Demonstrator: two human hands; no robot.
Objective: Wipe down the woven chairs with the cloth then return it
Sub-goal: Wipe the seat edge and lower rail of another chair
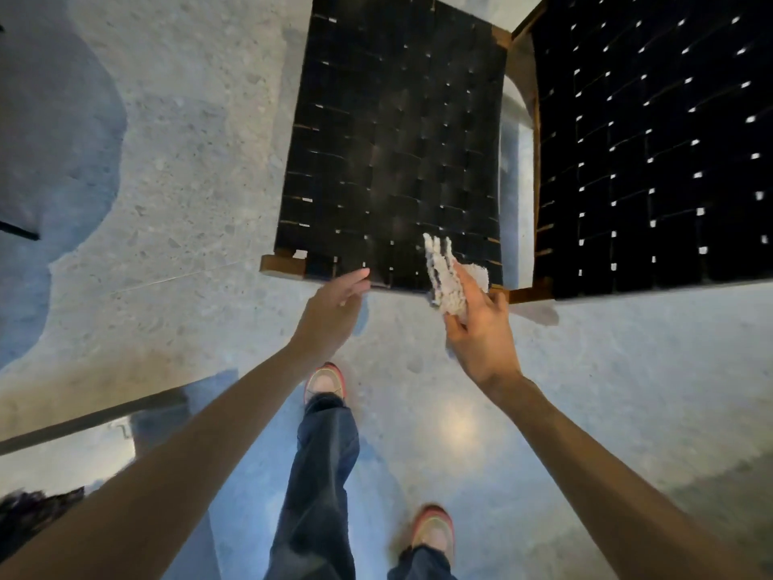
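Observation:
Two black woven chairs with brown wooden frames stand side by side on the floor: the left chair (pixel 393 131) straight ahead and the right chair (pixel 652 144) beside it. My right hand (pixel 481 328) holds a white, nubby cloth (pixel 445 274) at the front right corner of the left chair's seat. My left hand (pixel 334 305) reaches with straight fingers to that seat's front edge, fingertips touching or just short of the weave.
A grey speckled stone floor (pixel 188 161) surrounds the chairs. A glossy panel with a dark edge (pixel 83 420) lies at the lower left. My legs in dark jeans and my pink-trimmed shoes (pixel 324 380) are below the hands.

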